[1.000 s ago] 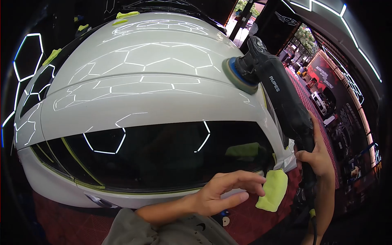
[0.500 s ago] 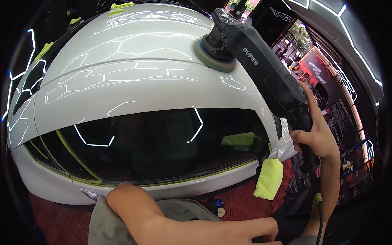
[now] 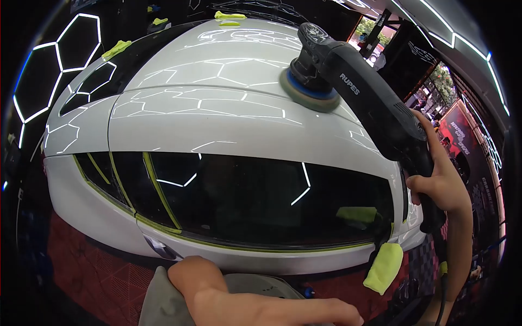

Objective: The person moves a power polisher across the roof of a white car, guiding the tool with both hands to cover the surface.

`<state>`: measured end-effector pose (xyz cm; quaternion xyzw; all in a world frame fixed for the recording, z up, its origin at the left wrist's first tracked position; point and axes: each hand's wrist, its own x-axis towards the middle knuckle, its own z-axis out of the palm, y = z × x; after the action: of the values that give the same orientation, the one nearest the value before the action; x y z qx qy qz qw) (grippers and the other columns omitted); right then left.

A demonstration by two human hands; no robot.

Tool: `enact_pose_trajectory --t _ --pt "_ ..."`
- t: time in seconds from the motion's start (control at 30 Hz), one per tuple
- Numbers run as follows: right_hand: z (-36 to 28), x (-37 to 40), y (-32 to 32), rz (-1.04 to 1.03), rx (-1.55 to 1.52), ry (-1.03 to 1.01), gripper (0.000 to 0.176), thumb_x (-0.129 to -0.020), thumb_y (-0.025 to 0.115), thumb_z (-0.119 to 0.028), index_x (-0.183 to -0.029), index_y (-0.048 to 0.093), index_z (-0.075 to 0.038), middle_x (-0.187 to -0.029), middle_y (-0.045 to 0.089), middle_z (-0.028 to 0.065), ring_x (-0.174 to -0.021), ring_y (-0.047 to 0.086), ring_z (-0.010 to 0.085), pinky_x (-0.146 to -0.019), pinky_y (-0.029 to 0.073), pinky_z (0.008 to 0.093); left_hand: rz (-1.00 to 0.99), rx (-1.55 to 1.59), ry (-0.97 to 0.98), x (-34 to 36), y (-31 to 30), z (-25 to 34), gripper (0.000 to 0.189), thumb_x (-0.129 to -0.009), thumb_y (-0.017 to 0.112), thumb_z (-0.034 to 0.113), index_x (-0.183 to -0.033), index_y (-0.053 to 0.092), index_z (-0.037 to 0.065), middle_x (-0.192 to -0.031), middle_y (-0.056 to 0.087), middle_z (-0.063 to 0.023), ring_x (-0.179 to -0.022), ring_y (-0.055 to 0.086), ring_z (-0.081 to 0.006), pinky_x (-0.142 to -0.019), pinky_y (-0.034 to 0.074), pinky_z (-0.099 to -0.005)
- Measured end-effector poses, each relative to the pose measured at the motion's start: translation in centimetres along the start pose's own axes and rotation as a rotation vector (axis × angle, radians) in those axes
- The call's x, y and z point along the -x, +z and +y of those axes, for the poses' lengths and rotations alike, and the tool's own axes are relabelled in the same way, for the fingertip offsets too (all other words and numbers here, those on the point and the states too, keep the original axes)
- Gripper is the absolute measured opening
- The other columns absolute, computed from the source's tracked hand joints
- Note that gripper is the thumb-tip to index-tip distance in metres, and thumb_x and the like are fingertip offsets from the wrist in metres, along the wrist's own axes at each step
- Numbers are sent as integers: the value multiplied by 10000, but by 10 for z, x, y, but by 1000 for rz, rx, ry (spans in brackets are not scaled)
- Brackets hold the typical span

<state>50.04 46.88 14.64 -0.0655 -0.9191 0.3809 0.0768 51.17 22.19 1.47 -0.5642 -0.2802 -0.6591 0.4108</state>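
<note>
My right hand [image 3: 443, 182] is closed around the rear handle of a black RUPES polisher [image 3: 375, 103], with the thumb wrapped over the grip. The polisher's round pad [image 3: 310, 92] rests against the white car roof [image 3: 217, 125], close to the groove running along it. A power cord hangs from the handle beside my forearm. My left arm is bent across the bottom of the view. Its hand [image 3: 331, 314] is partly cut off by the lower edge, with one finger stretched out and nothing seen in it.
Yellow-green tape [image 3: 157, 190] edges the dark side window [image 3: 244, 201]. A yellow-green cloth covers the side mirror [image 3: 384, 266]. More cloths [image 3: 117, 50] lie along the windshield side. Red floor tiles [image 3: 92, 271] show below, and hexagonal lights [image 3: 79, 43] line the wall.
The view has shifted, so the car appears further right and lower. The pad stays on the roof, a little nearer the side edge. My left hand's finger looks straighter.
</note>
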Motion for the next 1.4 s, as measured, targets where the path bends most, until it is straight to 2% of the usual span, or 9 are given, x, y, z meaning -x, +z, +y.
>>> enact_pose_trajectory --t 0.1,0.2,0.33,0.43,0.5,0.63,0.77,0.83,1.4 --pt "-13 -17 15 -30 47 -56 1036 -615 559 87 -1578 259 -148 -1049 595 138 -536 605 150 -446 518 277 -170 179 -283 -11 -22 13 167 -840 685 96 -820 725 -65 -700 656 -149 -741 690 -248 -676 570 -364" --pt "-33 -18 24 -76 47 -26 1026 -617 563 85 -1572 266 -141 -1174 597 170 -560 625 150 -447 521 272 -390 -221 105 -11 -64 6 282 -920 674 228 -966 730 -44 -808 686 -144 -836 697 -277 -765 563 -428" --pt "-52 -26 39 -88 107 -64 1013 -637 570 77 -1572 251 -150 -1170 600 183 -541 626 155 -458 538 279 85 -2 -22 1 -117 1 292 -975 568 80 -1243 540 -34 -1038 657 -194 -1113 641 -280 -971 481 -403" --pt "-64 -36 56 -149 121 -52 1028 -630 574 60 -1579 240 -153 -1216 593 186 -571 641 168 -469 549 303 53 64 -930 6 -105 -22 572 -964 605 162 -1467 398 -16 -1332 573 -184 -1271 545 -242 -1068 408 -361" --pt "-66 -43 68 -149 119 -101 1038 -624 577 56 -1582 236 -150 -1202 596 186 -565 638 170 -467 548 303 55 190 -1033 17 -92 -67 756 -1008 602 302 -1569 195 1 -1482 429 -216 -1342 495 -283 -1098 389 -381" --pt "-76 -50 84 -141 97 -146 1061 -607 578 55 -1589 225 -139 -1174 599 186 -546 628 175 -452 542 303 136 368 -1269 34 -84 -142 859 -1010 508 589 -1572 171 33 -1463 448 -190 -1358 477 -291 -1093 413 -400" --pt "-84 -54 98 -171 97 -162 1067 -605 573 57 -1591 217 -143 -1023 599 161 -521 616 171 -444 536 302 203 657 -1243 26 -89 -180 802 -1007 469 628 -1537 238 72 -1410 490 -157 -1341 496 -274 -1087 433 -423" --pt "-89 -56 106 -179 105 -166 1071 -603 572 59 -1591 212 -144 -973 594 150 -516 613 167 -442 534 303 324 757 -1052 16 -90 -182 735 -996 512 608 -1485 302 101 -1360 521 -120 -1294 541 -242 -1052 481 -434" --pt "-152 -84 180 -302 153 -166 1077 -626 595 42 -1605 203 -175 -902 571 118 -509 616 174 -451 534 306 402 678 -910 3 -187 -154 705 -998 543 551 -1463 325 68 -1325 560 -108 -1197 617 -223 -997 549 -408"
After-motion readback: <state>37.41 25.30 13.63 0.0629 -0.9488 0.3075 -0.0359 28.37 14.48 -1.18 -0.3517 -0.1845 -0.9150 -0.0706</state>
